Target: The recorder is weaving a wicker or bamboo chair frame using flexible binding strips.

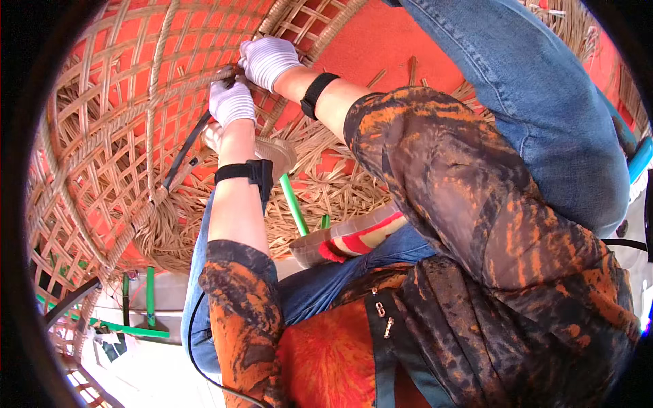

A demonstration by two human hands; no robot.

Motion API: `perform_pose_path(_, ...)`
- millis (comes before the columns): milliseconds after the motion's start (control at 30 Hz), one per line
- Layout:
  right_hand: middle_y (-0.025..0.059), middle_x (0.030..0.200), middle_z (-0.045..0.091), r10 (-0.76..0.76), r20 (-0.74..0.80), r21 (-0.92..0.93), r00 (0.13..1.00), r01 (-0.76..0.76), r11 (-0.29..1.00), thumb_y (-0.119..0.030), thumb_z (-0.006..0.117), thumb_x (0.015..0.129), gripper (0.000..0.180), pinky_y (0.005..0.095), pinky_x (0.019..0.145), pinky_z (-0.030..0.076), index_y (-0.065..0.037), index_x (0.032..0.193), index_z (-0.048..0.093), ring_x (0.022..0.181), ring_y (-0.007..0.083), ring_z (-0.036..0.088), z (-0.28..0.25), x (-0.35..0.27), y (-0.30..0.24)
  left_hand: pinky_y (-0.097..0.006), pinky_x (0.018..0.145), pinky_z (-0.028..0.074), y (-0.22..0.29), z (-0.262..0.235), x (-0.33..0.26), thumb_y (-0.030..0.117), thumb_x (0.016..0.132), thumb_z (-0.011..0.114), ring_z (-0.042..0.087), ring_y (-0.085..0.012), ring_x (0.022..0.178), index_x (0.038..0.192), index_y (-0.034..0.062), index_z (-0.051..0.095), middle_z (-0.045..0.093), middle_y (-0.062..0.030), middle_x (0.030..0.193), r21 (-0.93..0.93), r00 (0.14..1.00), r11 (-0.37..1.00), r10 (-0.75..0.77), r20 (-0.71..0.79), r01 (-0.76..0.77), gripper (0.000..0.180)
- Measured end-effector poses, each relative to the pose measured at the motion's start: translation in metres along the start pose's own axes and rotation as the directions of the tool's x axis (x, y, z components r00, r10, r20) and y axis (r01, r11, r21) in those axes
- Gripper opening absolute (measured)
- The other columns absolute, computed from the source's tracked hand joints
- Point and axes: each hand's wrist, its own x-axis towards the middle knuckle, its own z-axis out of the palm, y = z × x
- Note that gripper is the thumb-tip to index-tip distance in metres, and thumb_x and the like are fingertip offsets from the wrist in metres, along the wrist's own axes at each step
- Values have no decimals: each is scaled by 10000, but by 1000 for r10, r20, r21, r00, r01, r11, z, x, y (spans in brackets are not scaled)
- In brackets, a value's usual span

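Basket rib [182,90]: runs from your hands toward 8 o'clock
Left hand [232,100]: nearer; curled, pinch hidden
Right hand [272,60]: beyond, toward 1 o'clock; closure unclear

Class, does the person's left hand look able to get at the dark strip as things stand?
Probably yes: the dark strip has its upper end close to the left hand, with nothing visible between, though that hand is busy at the woven lattice.

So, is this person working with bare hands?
No, the left hand and right hand both wear white gloves.
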Motion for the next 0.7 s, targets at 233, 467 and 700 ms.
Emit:
perform_pose_path(233, 95, 884, 658, -267, -381, -204, 885, 201, 958, -294, 600, 813, 210, 426, 760, 512, -129, 928, 662, 887, 292, 627, -9, 13, 8, -364, 746, 512, 39, 8, -12, 211, 784, 678, 671, -280, 844, 953, 24, 661, 690, -165, 911, -6, 971, 999, -33, -238, 33, 253)
perform_pose_path(467, 135, 833, 638, -117, -387, 270, 914, 234, 934, -273, 558, 852, 208, 424, 778, 507, -103, 849, 678, 874, 304, 617, 8, -22, -11, -348, 708, 517, 10, 9, 4, 164, 745, 722, 677, -266, 793, 881, 34, 660, 699, -139, 855, -134, 969, 991, -34, -244, 1, 198)
perform_pose_path(700, 133, 942, 649, -50, -268, 353, 962, 146, 924, -167, 545, 858, 200, 396, 846, 494, -117, 982, 695, 928, 324, 605, 35, -13, 14, -390, 739, 527, 34, 7, -6, 169, 752, 694, 672, -318, 826, 875, 38, 665, 689, -173, 865, 125, 957, 989, -38, -286, 76, 182)
